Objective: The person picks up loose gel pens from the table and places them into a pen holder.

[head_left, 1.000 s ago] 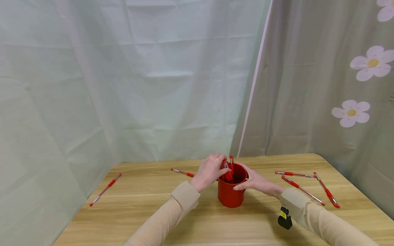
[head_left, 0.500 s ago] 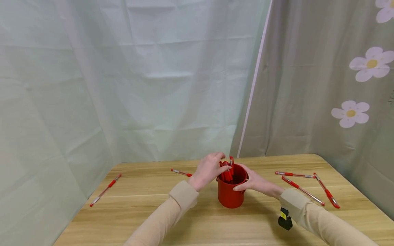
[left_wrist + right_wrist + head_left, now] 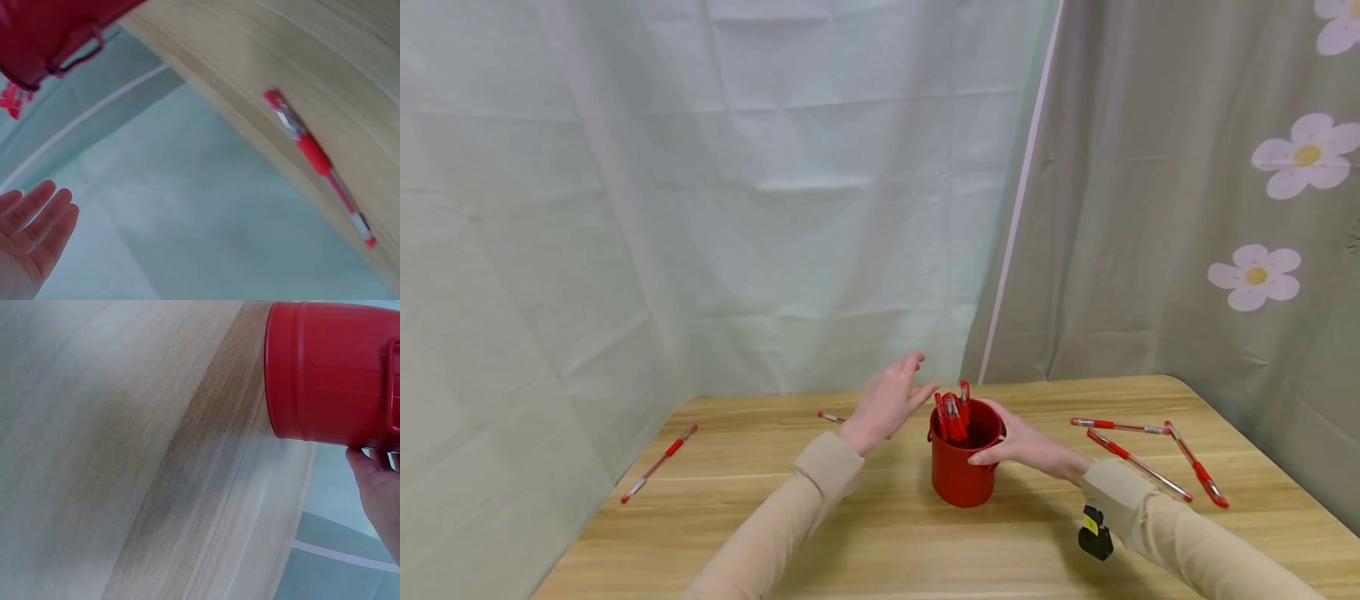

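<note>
1. Holds red container [image 3: 964,482] upright on wooden table [image 3: 880,558] with right hand [image 3: 1028,443]: thumb on near wall below rim, fingers round the far side. Clamps it from outside, presumably to steady it against tipping while leaving the mouth uncovered.
2. Holds left hand [image 3: 886,405] raised near the container but apart from it: fingers extended, thumb spread away from them, nothing gripped.
3. Note pen bundle [image 3: 953,423] inside the container, gathered toward its left side, upper ends above the rim. Probably leans because the mouth is wider than the bundle. Cannot give exact count.
4. Note left pen [image 3: 659,463] lying slantwise, well apart from both hands.
5. Note far pen [image 3: 315,156] near table's far edge; partly covered by left hand in head view.
6. Note upper pen [image 3: 1105,424], middle pen [image 3: 1138,464] and right pen [image 3: 1195,461], all beyond right sleeve [image 3: 1180,525]. Cannot tell whether upper pen touches right pen.
7. Note black device [image 3: 1094,537] hanging at the sleeve's cuff, liable to obstruct low passes over the table.
8. Note curtain [image 3: 812,208] behind the table, limiting reach past the far edge.
</note>
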`<state>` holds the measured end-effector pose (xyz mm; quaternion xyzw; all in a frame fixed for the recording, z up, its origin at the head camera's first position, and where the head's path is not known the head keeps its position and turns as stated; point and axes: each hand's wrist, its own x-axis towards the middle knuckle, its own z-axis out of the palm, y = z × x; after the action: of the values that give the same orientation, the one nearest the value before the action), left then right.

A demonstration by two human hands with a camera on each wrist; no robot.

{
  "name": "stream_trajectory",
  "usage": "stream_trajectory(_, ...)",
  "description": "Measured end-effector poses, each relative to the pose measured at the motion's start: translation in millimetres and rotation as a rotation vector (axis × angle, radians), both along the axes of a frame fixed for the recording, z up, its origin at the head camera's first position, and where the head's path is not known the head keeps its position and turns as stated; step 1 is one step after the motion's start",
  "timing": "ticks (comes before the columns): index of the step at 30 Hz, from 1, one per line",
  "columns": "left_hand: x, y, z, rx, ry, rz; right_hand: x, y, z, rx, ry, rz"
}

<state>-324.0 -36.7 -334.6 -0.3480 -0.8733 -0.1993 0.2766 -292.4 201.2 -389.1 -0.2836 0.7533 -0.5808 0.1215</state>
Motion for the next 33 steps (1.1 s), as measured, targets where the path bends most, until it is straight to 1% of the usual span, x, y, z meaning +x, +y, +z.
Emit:
stream_trajectory(6,-8.9,-13.3,-8.8,-0.05,0.014,0.039,-1.4,-1,-2.1,-0.01,0.007,0.002)
stream_trajectory(9,-11.9,-19.1,-11.3,-0.075,0.008,0.045,-1.1,-1,-1.5,0.0,0.014,-0.008)
stream_trajectory(11,-14.2,-22.8,-12.7,-0.1,0.017,0.045,-0.9,-1,-0.9,0.003,0.022,-0.012)
stream_trajectory(16,-20.3,-32.1,-19.3,-0.194,0.075,0.041,-0.5,-1,-0.4,0.01,0.025,-0.015)
stream_trajectory(20,-24.7,-37.9,-27.1,-0.269,0.094,0.045,-2.1,-1,-2.5,0.012,0.023,-0.011)
stream_trajectory(23,-26.3,-41.1,-30.8,-0.329,0.089,0.044,-2.2,-1,-3.1,0.01,0.026,-0.009)
stream_trajectory(28,-27.9,-45.2,-33.5,-0.423,0.069,0.033,-1.4,-2,-2.4,-0.002,0.027,-0.012)
stream_trajectory(33,-30.4,-49.3,-37.0,-0.536,0.008,0.033,-1.5,-3,-1.7,0.004,0.026,-0.014)
